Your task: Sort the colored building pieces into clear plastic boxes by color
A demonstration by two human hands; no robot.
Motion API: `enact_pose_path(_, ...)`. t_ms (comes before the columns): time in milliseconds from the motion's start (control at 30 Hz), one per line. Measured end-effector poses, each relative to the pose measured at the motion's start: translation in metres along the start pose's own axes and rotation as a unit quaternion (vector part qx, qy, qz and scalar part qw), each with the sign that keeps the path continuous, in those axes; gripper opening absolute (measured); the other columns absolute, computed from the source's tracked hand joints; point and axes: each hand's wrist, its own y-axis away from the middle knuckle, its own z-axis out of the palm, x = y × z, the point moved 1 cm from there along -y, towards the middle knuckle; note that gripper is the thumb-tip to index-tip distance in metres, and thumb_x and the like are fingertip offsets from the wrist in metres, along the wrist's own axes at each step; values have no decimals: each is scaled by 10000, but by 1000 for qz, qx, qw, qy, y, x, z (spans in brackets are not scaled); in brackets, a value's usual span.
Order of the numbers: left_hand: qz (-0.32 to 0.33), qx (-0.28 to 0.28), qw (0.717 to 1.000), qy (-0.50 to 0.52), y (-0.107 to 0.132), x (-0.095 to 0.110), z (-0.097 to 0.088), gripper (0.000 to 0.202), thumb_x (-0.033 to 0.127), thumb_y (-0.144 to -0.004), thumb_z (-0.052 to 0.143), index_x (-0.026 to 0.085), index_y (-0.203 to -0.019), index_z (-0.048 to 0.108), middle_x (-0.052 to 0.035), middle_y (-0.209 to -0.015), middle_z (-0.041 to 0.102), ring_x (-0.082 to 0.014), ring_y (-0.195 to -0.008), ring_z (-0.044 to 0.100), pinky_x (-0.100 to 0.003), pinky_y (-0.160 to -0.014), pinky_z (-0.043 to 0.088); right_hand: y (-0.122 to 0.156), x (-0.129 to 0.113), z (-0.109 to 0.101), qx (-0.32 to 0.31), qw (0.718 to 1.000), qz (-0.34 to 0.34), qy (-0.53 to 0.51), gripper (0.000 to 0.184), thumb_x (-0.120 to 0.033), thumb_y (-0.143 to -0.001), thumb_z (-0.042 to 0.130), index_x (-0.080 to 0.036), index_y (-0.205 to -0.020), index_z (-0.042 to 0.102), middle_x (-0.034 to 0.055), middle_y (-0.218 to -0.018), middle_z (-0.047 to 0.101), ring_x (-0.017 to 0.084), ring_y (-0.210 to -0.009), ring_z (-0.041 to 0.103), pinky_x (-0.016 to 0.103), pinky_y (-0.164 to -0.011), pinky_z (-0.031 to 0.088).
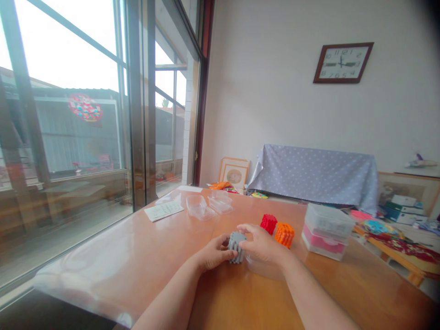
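A grey ridged cylinder [236,248], looking like a bundle of small plastic pieces, stands upright on the table between my hands. My left hand [213,253] grips it from the left, thumb across its near side. My right hand [264,244] closes on its right and top edges with thumb and fingers. Just beyond my right hand are a similar red cylinder [268,223] and an orange one [284,235], both ridged. Partly under my right forearm lies a clear plastic tray [263,269], its far part hidden by the hand.
Clear plastic containers [201,208] and a printed paper sheet [164,211] lie at the table's far left. To the right stands a lidded translucent box [326,231] with pink inside. The wooden table [233,298] runs alongside a large window on the left.
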Motion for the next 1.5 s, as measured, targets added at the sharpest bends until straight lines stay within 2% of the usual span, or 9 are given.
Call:
enact_pose_path(233,-9,-1,1000,2,-1,-1,0,589,407,-774,775,182,-1280,577,-117,-1216,641,-264,-1061,630,-361,-897,495,21,22,-40,32,999,28,30,454,-283,-750,655,-220,-1199,632,73,-1226,652,239,-1147,581,372,-988,442)
enact_pose_path(333,-12,-1,1000,-1,-2,-2,0,610,424,-776,769,200,-1306,567,-118,-1257,631,-280,-1092,625,-376,-914,492,37,38,-60,-3,993,60,106,321,-284,-728,674,-236,-1046,673,35,-1055,689,220,-994,613,331,-884,460)
enact_pose_path(433,-15,-2,1000,0,-3,-4,-1,622,442,-772,768,203,-1310,566,-119,-1256,638,-288,-1094,630,-380,-913,493,52,50,-70,-36,977,124,173,324,-274,-696,695,-239,-1018,675,25,-941,670,194,-861,606,278,-748,440)
enact_pose_path(500,-18,-2,1000,-1,-3,-4,-2,626,443,-770,769,197,-1308,566,-118,-1231,651,-286,-1085,635,-375,-905,497,58,56,-71,-46,967,148,203,330,-261,-676,703,-240,-1005,681,30,-936,657,189,-844,592,261,-713,417)
enact_pose_path(700,-15,-2,1000,-9,-2,3,0,608,432,-778,764,177,-1296,572,-115,-1184,665,-268,-1061,637,-364,-904,494,61,66,-65,-29,961,135,238,333,-207,-674,653,-257,-998,710,50,-1006,679,229,-941,593,278,-754,403)
enact_pose_path(967,-11,-9,1000,-4,-3,4,0,591,432,-774,768,183,-1278,584,-105,-1169,666,-257,-1040,634,-366,-913,481,58,54,-55,2,973,101,205,252,-264,-886,464,-251,-1022,675,39,-940,721,204,-860,629,273,-732,381)
enact_pose_path(1233,-8,-8,1000,-17,-4,-1,-3,593,428,-784,762,175,-1287,577,-111,-1155,668,-260,-1044,634,-376,-915,484,56,50,-42,-54,939,123,315,315,-298,-945,397,-197,-759,630,75,-798,695,204,-738,600,292,-651,308)
enact_pose_path(1367,-12,-5,1000,-12,-4,0,-3,618,446,-764,776,180,-1288,583,-124,-1185,661,-281,-1076,626,-377,-910,485,52,44,-44,-1,952,131,277,253,-323,-931,440,-227,-880,668,54,-831,709,212,-790,628,292,-682,353)
enact_pose_path(1500,-21,-4,1000,1,-2,7,1,610,447,-753,785,186,-1271,596,-117,-1173,658,-275,-1064,624,-371,-906,484,40,26,-36,44,981,78,174,259,-356,-900,507,-250,-1064,677,54,-999,724,222,-944,642,307,-790,431)
